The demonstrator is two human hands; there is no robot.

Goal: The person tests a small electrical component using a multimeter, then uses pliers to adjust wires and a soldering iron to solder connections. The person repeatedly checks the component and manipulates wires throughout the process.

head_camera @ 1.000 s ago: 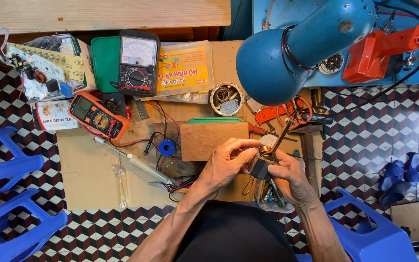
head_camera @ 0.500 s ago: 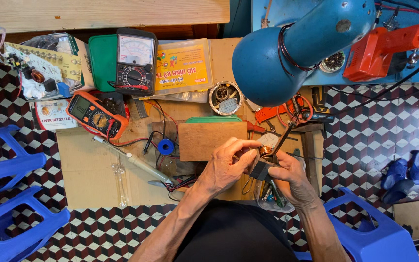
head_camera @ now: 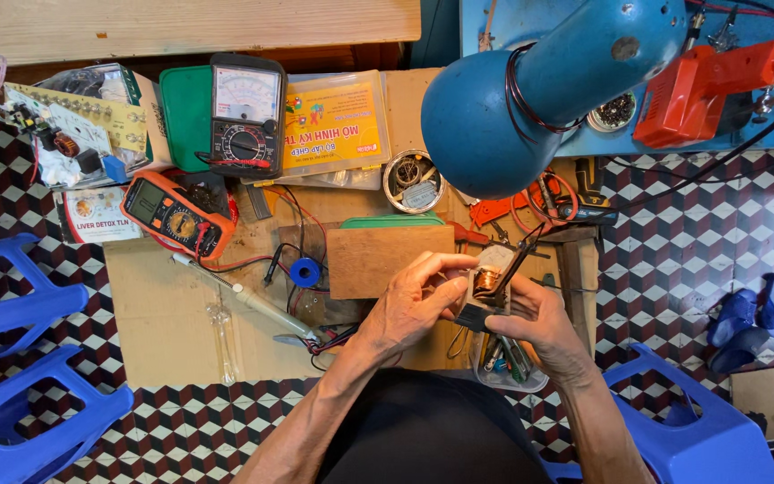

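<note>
Together, left hand [head_camera: 418, 300] and right hand [head_camera: 539, 315] fingers pinching small black copper-wound coil part [head_camera: 485, 291] (near orange multimeter [head_camera: 172, 213]).

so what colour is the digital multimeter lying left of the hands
Orange with a dark face, the digital multimeter shows best in the head view.

blue lamp head [head_camera: 530, 99] overhanging hands [head_camera: 459, 305], bare cardboard [head_camera: 163, 332] left, open
</note>
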